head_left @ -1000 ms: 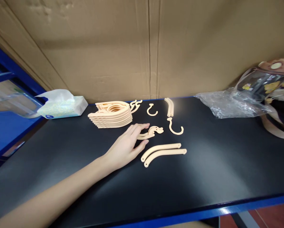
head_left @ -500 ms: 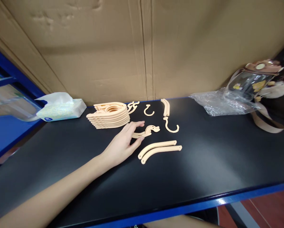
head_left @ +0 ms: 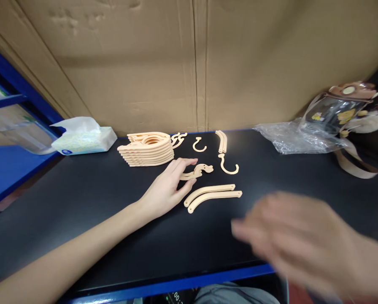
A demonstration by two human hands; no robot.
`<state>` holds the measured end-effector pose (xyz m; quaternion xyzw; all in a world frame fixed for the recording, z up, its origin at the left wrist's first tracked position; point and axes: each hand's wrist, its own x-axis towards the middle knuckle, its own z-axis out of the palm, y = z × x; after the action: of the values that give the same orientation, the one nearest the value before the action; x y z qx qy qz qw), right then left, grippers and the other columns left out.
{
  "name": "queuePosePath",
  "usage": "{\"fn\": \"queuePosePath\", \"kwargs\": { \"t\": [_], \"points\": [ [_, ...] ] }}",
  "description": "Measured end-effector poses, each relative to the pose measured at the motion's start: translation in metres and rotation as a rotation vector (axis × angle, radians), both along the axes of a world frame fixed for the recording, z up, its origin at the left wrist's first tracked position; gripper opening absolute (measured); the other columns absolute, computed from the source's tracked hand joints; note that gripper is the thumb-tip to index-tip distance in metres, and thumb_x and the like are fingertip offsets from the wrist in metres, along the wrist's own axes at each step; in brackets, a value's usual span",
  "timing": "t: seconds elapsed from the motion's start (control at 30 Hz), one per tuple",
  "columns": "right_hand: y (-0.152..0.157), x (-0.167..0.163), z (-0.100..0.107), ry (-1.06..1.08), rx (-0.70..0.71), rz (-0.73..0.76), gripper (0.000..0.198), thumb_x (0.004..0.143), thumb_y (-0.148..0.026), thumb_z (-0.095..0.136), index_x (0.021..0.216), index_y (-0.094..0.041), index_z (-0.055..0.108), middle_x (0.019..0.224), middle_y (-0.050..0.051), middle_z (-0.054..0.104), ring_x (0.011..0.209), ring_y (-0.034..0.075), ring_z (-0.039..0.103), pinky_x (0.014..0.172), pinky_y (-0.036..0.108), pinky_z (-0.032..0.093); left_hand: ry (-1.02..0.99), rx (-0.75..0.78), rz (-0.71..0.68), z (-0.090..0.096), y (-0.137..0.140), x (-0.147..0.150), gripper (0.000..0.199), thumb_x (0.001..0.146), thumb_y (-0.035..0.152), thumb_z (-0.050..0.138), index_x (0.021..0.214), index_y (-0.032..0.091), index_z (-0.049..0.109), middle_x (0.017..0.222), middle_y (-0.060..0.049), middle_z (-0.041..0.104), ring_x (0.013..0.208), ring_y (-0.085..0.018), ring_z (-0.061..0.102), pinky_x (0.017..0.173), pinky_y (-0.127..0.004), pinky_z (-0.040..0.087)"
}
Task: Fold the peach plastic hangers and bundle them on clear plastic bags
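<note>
My left hand [head_left: 168, 188] rests on the table, thumb and fingers apart around two cream plastic hanger parts with curved ends [head_left: 200, 171]; part of these is hidden behind the hand. In front of them lie two curved hanger arms [head_left: 212, 197], side by side. Beyond sit a hanger hook [head_left: 230, 166], a second hook [head_left: 200, 145] and another pair of hanger arms [head_left: 221, 142]. A stack of folded cream hangers [head_left: 146, 152] stands behind my left hand, two small curved parts [head_left: 178, 140] beside it. My right hand [head_left: 299, 236] hangs over the table's front right, smeared by motion.
A tissue pack [head_left: 84, 139] is at the back left, near a blue shelf frame [head_left: 8, 101]. At the back right are a clear plastic bag [head_left: 299, 135] and a strapped clear bottle [head_left: 337, 109]. A cardboard wall [head_left: 138, 76] closes off the back of the black table [head_left: 128, 261].
My right hand has come into view from the lower right. My left hand stays around the same parts, and the camera view has shifted slightly.
</note>
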<state>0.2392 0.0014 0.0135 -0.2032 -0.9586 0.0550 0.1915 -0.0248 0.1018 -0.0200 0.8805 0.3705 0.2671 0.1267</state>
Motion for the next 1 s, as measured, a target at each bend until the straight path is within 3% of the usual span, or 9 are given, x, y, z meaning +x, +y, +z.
{"fn": "queuePosePath", "kwargs": {
  "t": [0.07, 0.1, 0.2, 0.27, 0.47, 0.67, 0.77, 0.87, 1.0],
  "points": [
    [0.052, 0.013, 0.009, -0.062, 0.287, -0.255, 0.027, 0.092, -0.02, 0.049, 0.113, -0.022, 0.066, 0.093, 0.007, 0.07, 0.083, 0.02, 0.062, 0.073, 0.036, 0.05, 0.015, 0.065, -0.021, 0.001, -0.001, 0.005, 0.034, 0.096, 0.028, 0.047, 0.129, 0.021, 0.045, 0.129, -0.008, 0.055, 0.123, -0.023, 0.049, 0.105, -0.04, 0.042],
    [0.079, 0.017, 0.009, -0.134, 0.378, -0.287, 0.025, 0.093, -0.02, 0.046, 0.107, -0.018, 0.068, 0.094, 0.009, 0.07, 0.083, 0.021, 0.061, 0.074, 0.036, 0.048, 0.024, 0.102, -0.031, 0.002, -0.001, 0.008, 0.032, 0.096, 0.027, 0.047, 0.127, 0.02, 0.047, 0.128, -0.008, 0.056, 0.124, -0.023, 0.048, 0.105, -0.041, 0.041],
    [0.138, 0.019, -0.004, -0.273, 0.509, -0.263, 0.028, 0.094, -0.017, 0.043, 0.105, -0.013, 0.068, 0.1, 0.013, 0.068, 0.088, 0.022, 0.06, 0.072, 0.035, 0.045, 0.052, 0.175, -0.041, 0.005, 0.0, 0.015, 0.026, 0.096, 0.025, 0.047, 0.12, 0.018, 0.052, 0.125, -0.008, 0.058, 0.124, -0.023, 0.047, 0.105, -0.042, 0.04],
    [0.155, 0.019, -0.016, -0.299, 0.528, -0.265, 0.027, 0.093, -0.014, 0.044, 0.104, -0.013, 0.068, 0.102, 0.013, 0.067, 0.088, 0.022, 0.059, 0.072, 0.034, 0.044, 0.059, 0.181, -0.041, 0.006, 0.001, 0.017, 0.024, 0.096, 0.024, 0.047, 0.118, 0.018, 0.053, 0.123, -0.008, 0.059, 0.122, -0.023, 0.048, 0.104, -0.041, 0.04],
    [0.147, 0.023, -0.032, -0.295, 0.519, -0.266, 0.037, 0.086, -0.002, 0.047, 0.118, -0.011, 0.063, 0.109, 0.013, 0.066, 0.095, 0.023, 0.057, 0.076, 0.035, 0.044, 0.023, 0.162, -0.124, 0.003, 0.003, 0.012, 0.018, 0.096, 0.02, 0.047, 0.109, 0.019, 0.059, 0.115, -0.006, 0.064, 0.119, -0.021, 0.05, 0.101, -0.04, 0.043],
    [0.145, 0.024, -0.034, -0.315, 0.523, -0.265, 0.043, 0.082, 0.005, 0.046, 0.117, -0.011, 0.064, 0.113, 0.013, 0.065, 0.097, 0.022, 0.057, 0.077, 0.034, 0.045, 0.019, 0.154, -0.169, 0.007, -0.003, 0.006, 0.018, 0.095, 0.018, 0.048, 0.106, 0.019, 0.062, 0.113, -0.006, 0.066, 0.117, -0.02, 0.052, 0.099, -0.037, 0.045],
    [0.147, 0.025, -0.033, -0.323, 0.56, -0.262, 0.036, 0.086, 0.001, 0.046, 0.113, -0.011, 0.066, 0.112, 0.014, 0.065, 0.094, 0.022, 0.057, 0.076, 0.035, 0.045, 0.038, 0.153, -0.204, 0.011, -0.006, 0.011, 0.018, 0.095, 0.018, 0.048, 0.102, 0.019, 0.064, 0.111, -0.005, 0.067, 0.114, -0.02, 0.054, 0.098, -0.036, 0.046],
    [0.149, 0.027, -0.03, -0.329, 0.596, -0.261, 0.024, 0.091, -0.008, 0.049, 0.103, -0.012, 0.069, 0.105, 0.013, 0.066, 0.09, 0.023, 0.056, 0.078, 0.036, 0.044, -0.027, 0.051, -0.174, 0.016, -0.006, 0.019, 0.018, 0.096, 0.021, 0.048, 0.098, 0.021, 0.066, 0.107, -0.004, 0.068, 0.111, -0.02, 0.055, 0.096, -0.036, 0.047],
    [0.151, 0.03, -0.027, -0.328, 0.607, -0.272, 0.024, 0.088, -0.006, 0.051, 0.1, -0.014, 0.07, 0.098, 0.01, 0.066, 0.09, 0.023, 0.055, 0.085, 0.038, 0.042, -0.147, -0.062, -0.069, 0.022, -0.006, 0.025, 0.021, 0.097, 0.026, 0.047, 0.094, 0.021, 0.067, 0.104, -0.003, 0.069, 0.105, -0.019, 0.06, 0.093, -0.036, 0.049]
  ]
}}
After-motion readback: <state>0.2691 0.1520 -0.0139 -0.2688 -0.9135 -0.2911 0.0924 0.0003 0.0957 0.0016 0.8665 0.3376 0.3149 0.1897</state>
